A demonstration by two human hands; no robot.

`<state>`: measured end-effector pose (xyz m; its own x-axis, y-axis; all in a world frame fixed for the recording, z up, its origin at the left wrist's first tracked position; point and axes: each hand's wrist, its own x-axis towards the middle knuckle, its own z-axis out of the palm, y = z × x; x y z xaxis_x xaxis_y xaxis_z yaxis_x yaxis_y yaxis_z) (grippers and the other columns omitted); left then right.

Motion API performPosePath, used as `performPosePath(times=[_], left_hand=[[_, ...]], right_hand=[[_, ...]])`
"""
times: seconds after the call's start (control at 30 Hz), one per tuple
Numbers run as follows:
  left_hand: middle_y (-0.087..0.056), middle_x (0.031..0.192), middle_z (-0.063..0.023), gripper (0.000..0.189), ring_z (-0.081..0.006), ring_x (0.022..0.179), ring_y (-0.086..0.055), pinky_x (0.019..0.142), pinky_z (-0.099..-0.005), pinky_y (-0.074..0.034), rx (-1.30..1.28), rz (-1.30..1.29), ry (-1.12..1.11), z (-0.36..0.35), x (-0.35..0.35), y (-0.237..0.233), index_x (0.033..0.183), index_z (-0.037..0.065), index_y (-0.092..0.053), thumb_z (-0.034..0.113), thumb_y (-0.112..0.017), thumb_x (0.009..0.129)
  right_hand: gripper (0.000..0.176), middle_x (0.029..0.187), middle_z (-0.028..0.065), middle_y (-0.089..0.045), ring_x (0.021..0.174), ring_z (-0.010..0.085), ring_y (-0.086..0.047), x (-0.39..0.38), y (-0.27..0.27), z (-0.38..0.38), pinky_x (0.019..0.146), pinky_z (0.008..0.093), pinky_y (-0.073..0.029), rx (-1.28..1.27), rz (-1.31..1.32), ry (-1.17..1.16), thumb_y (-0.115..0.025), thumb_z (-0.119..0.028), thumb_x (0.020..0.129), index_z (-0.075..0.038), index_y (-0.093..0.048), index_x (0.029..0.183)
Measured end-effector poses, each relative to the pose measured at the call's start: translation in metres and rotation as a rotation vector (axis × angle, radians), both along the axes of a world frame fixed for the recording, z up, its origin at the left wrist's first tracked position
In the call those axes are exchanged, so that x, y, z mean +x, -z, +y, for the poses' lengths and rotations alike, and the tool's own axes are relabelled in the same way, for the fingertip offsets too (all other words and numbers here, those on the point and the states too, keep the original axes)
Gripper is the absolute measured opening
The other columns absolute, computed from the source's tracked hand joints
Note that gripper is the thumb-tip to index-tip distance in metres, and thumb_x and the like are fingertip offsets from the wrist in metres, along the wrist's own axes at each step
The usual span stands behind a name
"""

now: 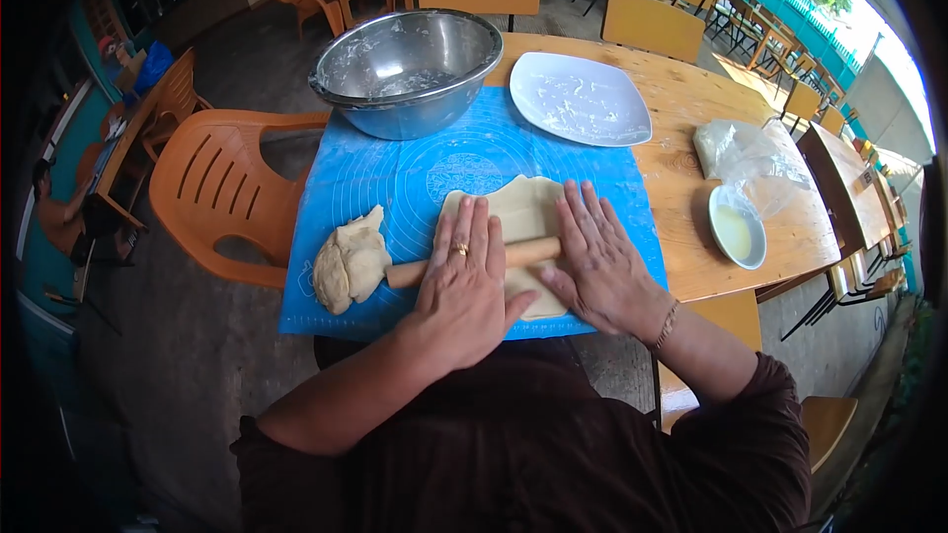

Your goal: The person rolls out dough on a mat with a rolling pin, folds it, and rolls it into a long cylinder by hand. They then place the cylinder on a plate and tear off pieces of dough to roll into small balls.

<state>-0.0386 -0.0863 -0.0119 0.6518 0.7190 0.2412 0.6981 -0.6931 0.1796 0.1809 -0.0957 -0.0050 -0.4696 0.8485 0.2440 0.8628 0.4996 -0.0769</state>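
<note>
A flattened sheet of pale dough lies on a blue silicone baking mat. A wooden rolling pin rests across the sheet. My left hand, with a ring on it, presses flat on the pin's left part. My right hand lies flat on its right part, fingers spread. A lump of unrolled dough sits on the mat to the left, touching the pin's left end.
A large steel bowl stands at the mat's far edge. A floury white plate, a plastic bag and a small white bowl sit on the wooden table. An orange plastic chair stands at left.
</note>
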Motion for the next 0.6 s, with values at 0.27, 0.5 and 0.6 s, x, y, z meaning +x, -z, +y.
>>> performPosePath(times=[0.27, 0.5, 0.6], left_hand=[[-0.02, 0.157, -0.0349, 0.08, -0.0425, 0.152, -0.009, 0.124, -0.0496, -0.008, -0.005, 0.0, -0.372, 0.091, 0.016, 0.01, 0.146, -0.018, -0.028, 0.051, -0.031, 0.104], [-0.028, 0.154, -0.0351, 0.075, -0.0441, 0.148, -0.022, 0.122, -0.05, -0.018, -0.13, 0.037, -0.015, -0.014, -0.014, -0.014, 0.146, -0.016, -0.029, 0.044, -0.042, 0.102], [-0.033, 0.151, -0.0348, 0.074, -0.0444, 0.146, -0.027, 0.121, -0.0499, -0.021, -0.083, 0.015, 0.126, -0.039, -0.021, -0.017, 0.144, -0.016, -0.031, 0.04, -0.049, 0.1]], right_hand=[[0.078, 0.159, 0.0329, -0.017, 0.151, 0.0457, -0.011, -0.024, 0.018, 0.099, 0.123, 0.0516, -0.011, 0.111, -0.044, 0.251, -0.032, -0.053, 0.103, 0.008, -0.028, 0.151], [0.076, 0.157, 0.0307, -0.025, 0.148, 0.043, -0.024, -0.001, 0.0, -0.024, 0.121, 0.0523, -0.018, -0.003, 0.058, 0.055, -0.041, -0.047, 0.102, 0.01, -0.027, 0.15], [0.076, 0.156, 0.0309, -0.028, 0.147, 0.0435, -0.027, 0.005, -0.009, -0.058, 0.121, 0.0501, -0.02, -0.087, -0.006, 0.004, -0.045, -0.046, 0.101, 0.011, -0.028, 0.149]])
